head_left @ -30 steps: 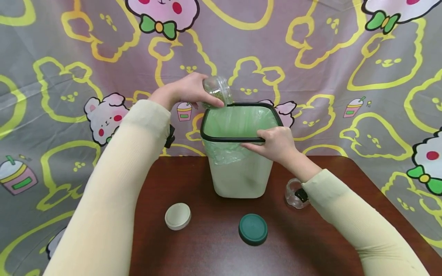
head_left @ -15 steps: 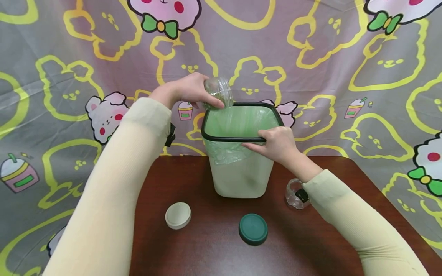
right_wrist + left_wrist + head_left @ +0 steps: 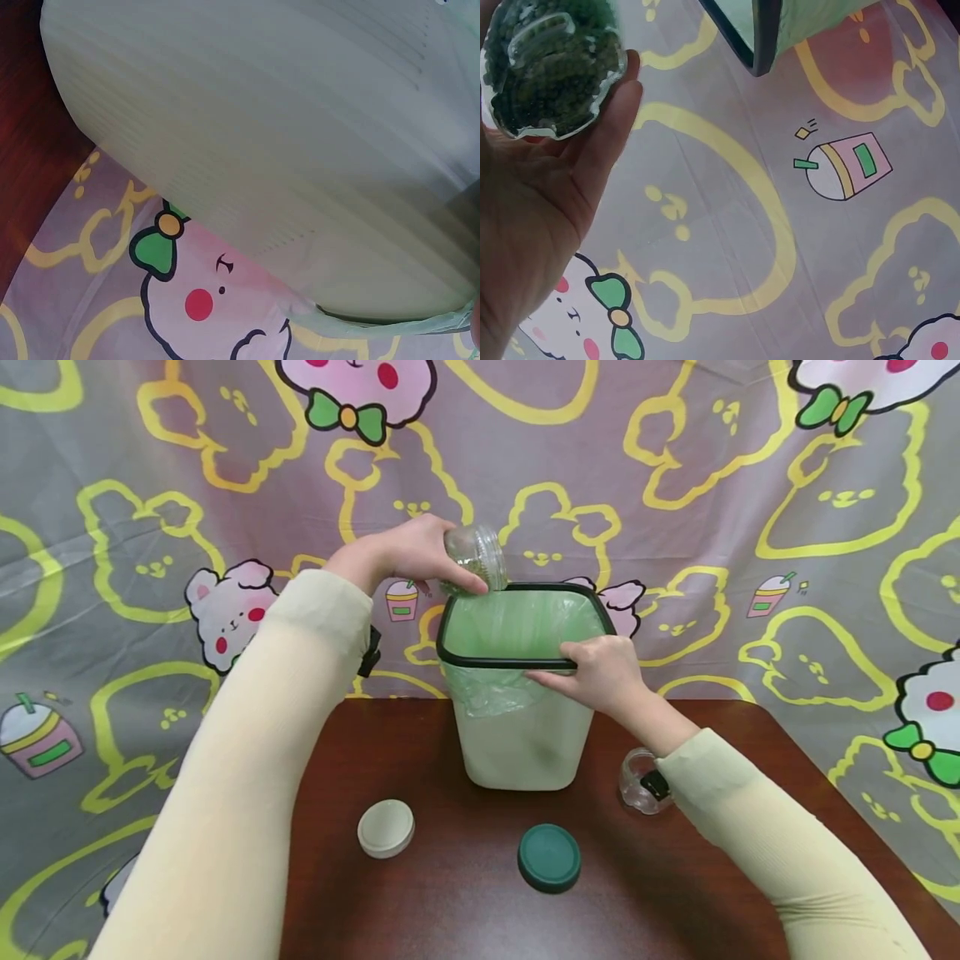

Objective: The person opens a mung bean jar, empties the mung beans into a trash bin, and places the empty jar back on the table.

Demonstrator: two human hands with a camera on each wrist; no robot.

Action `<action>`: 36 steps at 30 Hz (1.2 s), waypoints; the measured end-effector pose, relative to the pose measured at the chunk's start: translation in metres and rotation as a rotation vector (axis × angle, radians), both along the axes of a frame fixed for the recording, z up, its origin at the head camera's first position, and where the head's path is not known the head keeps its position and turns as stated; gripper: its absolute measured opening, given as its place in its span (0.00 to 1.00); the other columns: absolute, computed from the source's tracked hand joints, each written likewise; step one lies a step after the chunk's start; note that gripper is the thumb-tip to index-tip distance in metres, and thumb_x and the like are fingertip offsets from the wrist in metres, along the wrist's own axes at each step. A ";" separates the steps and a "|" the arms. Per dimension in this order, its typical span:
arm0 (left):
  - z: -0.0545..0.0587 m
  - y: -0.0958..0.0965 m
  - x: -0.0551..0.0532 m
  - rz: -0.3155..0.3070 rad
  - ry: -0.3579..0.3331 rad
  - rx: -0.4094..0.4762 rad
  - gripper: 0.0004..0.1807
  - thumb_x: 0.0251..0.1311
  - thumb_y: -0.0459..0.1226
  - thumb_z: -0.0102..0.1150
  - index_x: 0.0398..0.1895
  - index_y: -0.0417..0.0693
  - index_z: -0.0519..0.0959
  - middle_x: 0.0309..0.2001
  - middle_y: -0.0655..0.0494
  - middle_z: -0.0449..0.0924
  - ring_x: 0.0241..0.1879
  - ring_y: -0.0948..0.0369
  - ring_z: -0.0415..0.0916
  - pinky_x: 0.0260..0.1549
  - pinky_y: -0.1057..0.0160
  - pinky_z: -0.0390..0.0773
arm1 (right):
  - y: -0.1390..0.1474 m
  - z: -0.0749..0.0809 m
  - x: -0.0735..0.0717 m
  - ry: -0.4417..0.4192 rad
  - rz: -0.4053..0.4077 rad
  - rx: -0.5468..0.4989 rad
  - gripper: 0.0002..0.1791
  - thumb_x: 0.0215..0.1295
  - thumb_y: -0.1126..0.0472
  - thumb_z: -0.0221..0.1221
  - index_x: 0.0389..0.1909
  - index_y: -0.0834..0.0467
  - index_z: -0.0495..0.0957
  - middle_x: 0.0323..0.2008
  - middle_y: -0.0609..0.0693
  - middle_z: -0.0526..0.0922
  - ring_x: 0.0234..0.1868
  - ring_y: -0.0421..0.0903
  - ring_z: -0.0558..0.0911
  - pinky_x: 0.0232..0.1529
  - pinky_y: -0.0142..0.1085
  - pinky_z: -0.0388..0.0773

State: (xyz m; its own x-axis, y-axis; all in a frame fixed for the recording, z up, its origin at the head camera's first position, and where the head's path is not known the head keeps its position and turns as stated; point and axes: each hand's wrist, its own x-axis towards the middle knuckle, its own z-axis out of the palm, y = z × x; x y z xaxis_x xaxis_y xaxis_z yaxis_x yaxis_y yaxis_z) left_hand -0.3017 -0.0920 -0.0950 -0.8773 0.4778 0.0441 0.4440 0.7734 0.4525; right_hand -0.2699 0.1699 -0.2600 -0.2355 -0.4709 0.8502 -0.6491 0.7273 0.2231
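Observation:
My left hand grips a clear jar, tipped on its side with its mouth over the back left rim of the bin. Small green grains show inside the jar in the left wrist view. With fingers over the front right rim and thumb beneath it, my right hand holds the pale bin. A green plastic bag lines the bin and folds out under its black rim. The bin's side fills most of the right wrist view.
On the brown table, a cream lid lies at front left and a dark green lid in front of the bin. A clear jar stands beside my right wrist. A patterned cloth hangs behind the table.

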 end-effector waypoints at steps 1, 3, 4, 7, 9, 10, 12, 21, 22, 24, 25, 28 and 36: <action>0.001 0.000 0.000 0.004 0.000 -0.012 0.40 0.45 0.56 0.73 0.55 0.43 0.70 0.28 0.54 0.67 0.21 0.58 0.70 0.26 0.62 0.79 | 0.000 0.000 0.000 -0.001 0.000 0.000 0.37 0.64 0.26 0.42 0.09 0.51 0.53 0.06 0.42 0.52 0.06 0.40 0.54 0.08 0.38 0.49; 0.002 0.000 0.001 0.010 0.003 -0.038 0.41 0.45 0.57 0.73 0.55 0.42 0.69 0.30 0.53 0.68 0.22 0.58 0.71 0.26 0.63 0.79 | 0.000 0.000 0.001 -0.001 -0.003 0.000 0.37 0.64 0.25 0.42 0.09 0.51 0.53 0.06 0.42 0.52 0.06 0.40 0.54 0.08 0.37 0.49; 0.003 0.000 0.002 0.011 0.002 -0.043 0.40 0.46 0.57 0.72 0.54 0.41 0.70 0.31 0.53 0.68 0.23 0.57 0.71 0.27 0.63 0.79 | 0.000 0.001 0.001 -0.003 -0.003 0.001 0.37 0.64 0.25 0.42 0.09 0.51 0.53 0.06 0.42 0.52 0.06 0.40 0.54 0.08 0.38 0.49; 0.004 -0.001 0.003 0.013 0.001 -0.054 0.38 0.46 0.57 0.72 0.52 0.42 0.70 0.34 0.52 0.69 0.26 0.55 0.73 0.28 0.63 0.79 | -0.001 0.001 0.002 -0.003 -0.003 0.003 0.37 0.64 0.25 0.41 0.09 0.51 0.53 0.06 0.42 0.52 0.06 0.40 0.54 0.08 0.38 0.49; 0.005 -0.001 0.004 0.009 0.004 -0.062 0.35 0.46 0.56 0.72 0.47 0.43 0.70 0.36 0.51 0.71 0.29 0.55 0.73 0.29 0.62 0.79 | -0.002 0.002 0.002 -0.004 -0.002 0.006 0.37 0.64 0.26 0.41 0.09 0.51 0.54 0.06 0.42 0.52 0.06 0.40 0.54 0.08 0.38 0.49; 0.005 -0.001 0.004 0.007 0.003 -0.062 0.34 0.46 0.56 0.72 0.47 0.44 0.71 0.37 0.51 0.72 0.30 0.55 0.74 0.29 0.62 0.79 | -0.002 0.002 0.002 -0.003 -0.003 0.006 0.37 0.64 0.26 0.41 0.09 0.51 0.53 0.06 0.42 0.52 0.06 0.40 0.54 0.08 0.38 0.49; 0.005 -0.001 0.003 0.002 0.006 -0.070 0.33 0.47 0.55 0.72 0.46 0.44 0.71 0.39 0.50 0.74 0.31 0.56 0.74 0.29 0.62 0.79 | -0.002 0.002 0.002 -0.001 -0.006 0.005 0.37 0.64 0.25 0.41 0.09 0.51 0.53 0.06 0.42 0.52 0.06 0.40 0.53 0.08 0.38 0.48; 0.005 -0.003 0.004 0.016 0.004 -0.058 0.33 0.47 0.55 0.72 0.48 0.43 0.71 0.39 0.50 0.74 0.29 0.57 0.76 0.29 0.61 0.80 | -0.001 0.001 0.001 -0.001 0.000 0.005 0.37 0.64 0.25 0.42 0.09 0.51 0.53 0.06 0.42 0.52 0.06 0.39 0.53 0.08 0.37 0.48; 0.005 -0.003 0.004 0.016 0.008 -0.055 0.33 0.47 0.55 0.72 0.47 0.43 0.71 0.38 0.50 0.74 0.28 0.57 0.76 0.29 0.62 0.80 | -0.001 0.001 0.001 -0.001 0.000 0.005 0.37 0.63 0.25 0.43 0.09 0.51 0.53 0.06 0.42 0.52 0.06 0.39 0.53 0.08 0.37 0.48; 0.005 -0.003 0.004 0.015 0.016 -0.050 0.32 0.48 0.55 0.72 0.46 0.44 0.70 0.38 0.50 0.73 0.27 0.57 0.76 0.28 0.61 0.80 | -0.001 0.001 0.001 -0.004 0.004 0.006 0.37 0.64 0.26 0.43 0.09 0.50 0.53 0.06 0.42 0.51 0.06 0.39 0.53 0.08 0.37 0.48; 0.005 -0.003 0.004 0.015 0.020 -0.049 0.32 0.48 0.55 0.72 0.46 0.44 0.70 0.37 0.50 0.73 0.27 0.57 0.76 0.28 0.62 0.80 | -0.002 0.001 0.001 -0.005 0.005 0.006 0.37 0.64 0.26 0.43 0.09 0.50 0.53 0.06 0.42 0.51 0.06 0.39 0.53 0.08 0.37 0.48; 0.005 -0.004 0.003 0.013 0.024 -0.048 0.32 0.48 0.54 0.72 0.46 0.44 0.70 0.37 0.50 0.73 0.27 0.57 0.75 0.27 0.62 0.80 | -0.002 0.001 0.001 -0.005 0.006 0.007 0.37 0.64 0.26 0.43 0.09 0.50 0.53 0.06 0.42 0.52 0.06 0.39 0.53 0.08 0.37 0.48; 0.005 -0.003 0.002 0.010 0.026 -0.046 0.33 0.48 0.55 0.72 0.46 0.43 0.71 0.37 0.50 0.72 0.26 0.57 0.75 0.28 0.61 0.80 | -0.002 0.001 0.002 -0.004 -0.007 0.008 0.37 0.64 0.25 0.42 0.09 0.50 0.52 0.06 0.42 0.51 0.06 0.39 0.52 0.08 0.37 0.47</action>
